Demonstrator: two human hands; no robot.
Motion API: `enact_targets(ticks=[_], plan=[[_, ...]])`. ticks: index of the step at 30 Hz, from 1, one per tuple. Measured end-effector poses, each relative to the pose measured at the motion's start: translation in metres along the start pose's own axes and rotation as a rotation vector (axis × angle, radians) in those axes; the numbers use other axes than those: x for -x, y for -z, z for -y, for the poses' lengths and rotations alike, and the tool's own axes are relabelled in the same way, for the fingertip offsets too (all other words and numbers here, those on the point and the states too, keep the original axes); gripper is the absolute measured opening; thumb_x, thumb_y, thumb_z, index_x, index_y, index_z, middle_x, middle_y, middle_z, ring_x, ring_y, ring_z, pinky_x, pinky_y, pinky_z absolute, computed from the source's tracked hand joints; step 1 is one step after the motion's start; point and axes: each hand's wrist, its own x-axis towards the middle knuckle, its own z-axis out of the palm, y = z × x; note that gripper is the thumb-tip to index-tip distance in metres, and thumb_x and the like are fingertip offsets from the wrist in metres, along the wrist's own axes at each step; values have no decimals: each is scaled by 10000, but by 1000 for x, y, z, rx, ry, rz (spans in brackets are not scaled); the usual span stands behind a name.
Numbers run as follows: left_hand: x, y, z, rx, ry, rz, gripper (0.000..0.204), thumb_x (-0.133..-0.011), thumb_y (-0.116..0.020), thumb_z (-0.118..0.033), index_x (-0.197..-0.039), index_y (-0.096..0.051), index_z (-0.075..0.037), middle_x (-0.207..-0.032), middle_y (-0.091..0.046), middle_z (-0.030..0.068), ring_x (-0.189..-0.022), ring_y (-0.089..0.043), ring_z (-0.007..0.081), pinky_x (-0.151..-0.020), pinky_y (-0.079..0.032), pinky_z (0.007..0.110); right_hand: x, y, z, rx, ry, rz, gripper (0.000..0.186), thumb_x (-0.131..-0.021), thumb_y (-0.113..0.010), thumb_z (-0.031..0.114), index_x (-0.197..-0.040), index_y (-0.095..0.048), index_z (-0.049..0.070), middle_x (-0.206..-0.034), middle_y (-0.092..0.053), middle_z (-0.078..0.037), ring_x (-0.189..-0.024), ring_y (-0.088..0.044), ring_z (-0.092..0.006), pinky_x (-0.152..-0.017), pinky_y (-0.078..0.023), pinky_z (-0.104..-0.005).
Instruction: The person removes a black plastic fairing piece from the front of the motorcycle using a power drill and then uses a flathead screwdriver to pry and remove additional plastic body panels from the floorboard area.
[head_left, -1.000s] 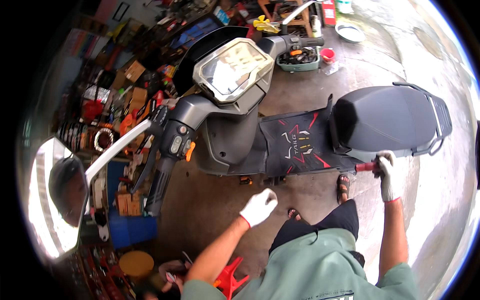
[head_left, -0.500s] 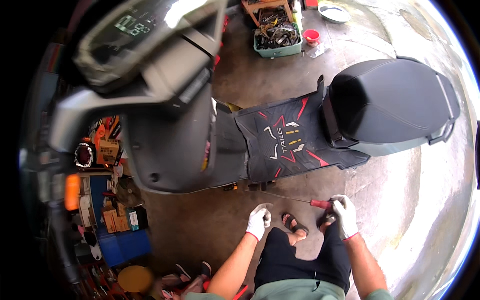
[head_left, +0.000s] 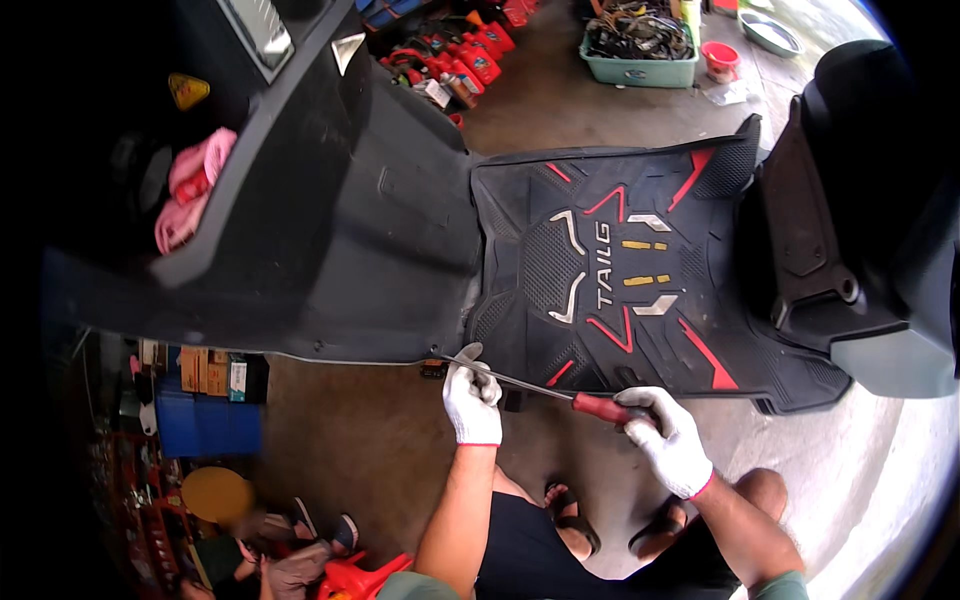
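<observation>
In a white work glove, my right hand (head_left: 668, 440) grips the red handle of a long screwdriver (head_left: 598, 406). My left hand (head_left: 470, 402), also gloved, has its fingers closed round the thin shaft close to the tip. That tip reaches the lower edge of the black front panel (head_left: 350, 280) of a scooter, near where it meets the footboard. The footboard mat (head_left: 545, 250), black with red, silver and yellow markings, lies just beyond both hands. Whether the tip sits in a screw is too small to tell.
At the right rises the scooter's seat base (head_left: 810, 240). A pink cloth (head_left: 195, 190) lies in the front compartment. Behind stand a green tub (head_left: 640, 72) of parts, a red bucket (head_left: 720, 62) and red bottles (head_left: 480, 62). Another person's leg (head_left: 300, 555) shows at lower left.
My view has come down closer to the footboard. Both hands moved up to the scooter, the left closing on the screwdriver's shaft, and the tip now meets the front panel's lower edge.
</observation>
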Motion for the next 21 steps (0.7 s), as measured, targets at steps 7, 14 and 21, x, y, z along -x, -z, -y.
enact_targets(ticks=[7, 14, 21], plan=[[-4, 9, 21, 36, -170, 42, 296, -1047, -476, -250, -1131, -596, 7, -621, -467, -20, -433, -338, 75, -403, -276, 231, -23, -1, -29, 114, 148, 61, 293, -904, -621, 16, -1194, -589, -3, -1036, -645, -122, -921, -638, -172, -851, -517, -311], [-4, 7, 18, 19, -168, 58, 286, -1049, -509, -288, -1074, -600, -18, -599, -435, -35, -435, -329, 61, -394, -271, 230, -32, 3, -20, 23, 108, 89, 255, -939, -586, 46, -1186, -591, -14, -956, -638, -99, -792, -620, -123, -749, -516, -279], [-3, 2, 24, 25, -203, 25, 286, -1049, -510, -316, -1039, -598, -44, -594, -414, -47, -431, -316, 59, -389, -261, 238, -31, 4, -22, 21, 130, 90, 246, -942, -584, 46, -1181, -591, -12, -950, -639, -93, -777, -620, -119, -737, -517, -280]])
